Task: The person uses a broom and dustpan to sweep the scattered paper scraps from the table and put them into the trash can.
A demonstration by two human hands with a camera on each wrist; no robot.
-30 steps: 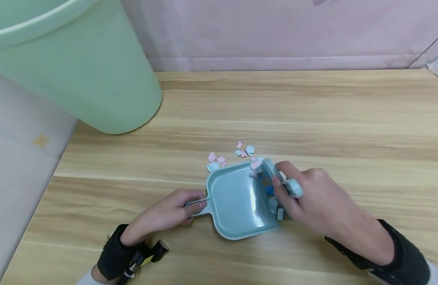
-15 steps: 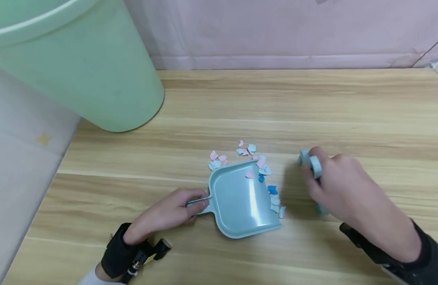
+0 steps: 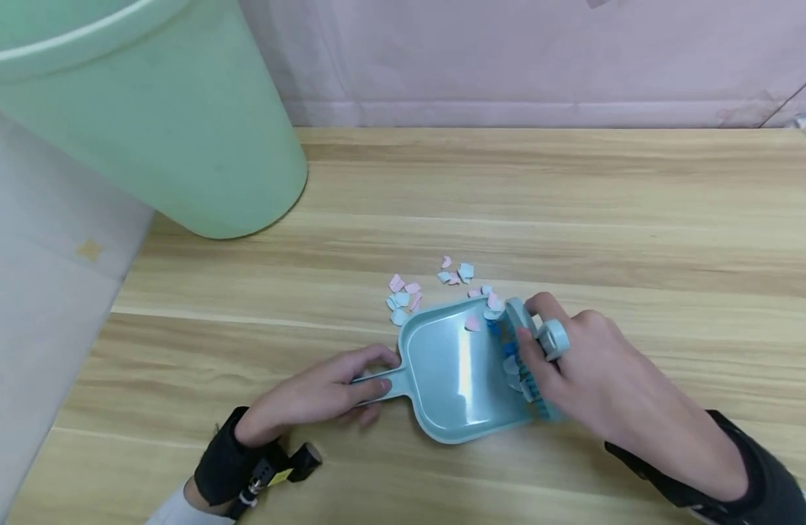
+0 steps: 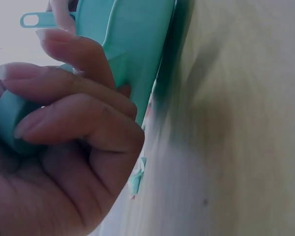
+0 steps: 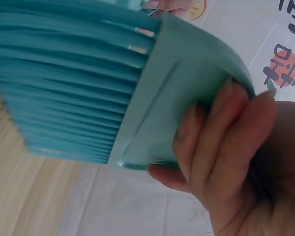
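— Teal plastic, both pieces. I see a flat pale-teal plastic dustpan (image 3: 452, 372) lying on the light wooden desk (image 3: 639, 219), its thin handle sticking out toward the left and slightly toward me, its open mouth facing right and away. So its long axis runs left to right across the desk, a little slanted.

— Who has the handle?

— My left hand (image 3: 318, 397) does; its fingers are curled round the handle, which the left wrist view confirms. My right hand (image 3: 583, 364) grips a small teal plastic hand brush (image 3: 527, 350), fingers wrapped over the brush's back. The brush stands along the dustpan's mouth, bristles down, its length running from far-left to near-right.

— What lies around it?

— Torn pink and pale-blue paper scraps (image 3: 436, 288) are scattered on the desk just beyond the dustpan's far edge, touching or nearly touching its rim. One pink scrap sits inside the pan near the brush, and a few bluish ones are bunched against the bristles.

— Anything standing in the way?

— A large mint-green plastic bin (image 3: 147, 124) stands at the far left, well apart from the dustpan. A pinkish wall (image 3: 508, 58) closes off the desk's far side.
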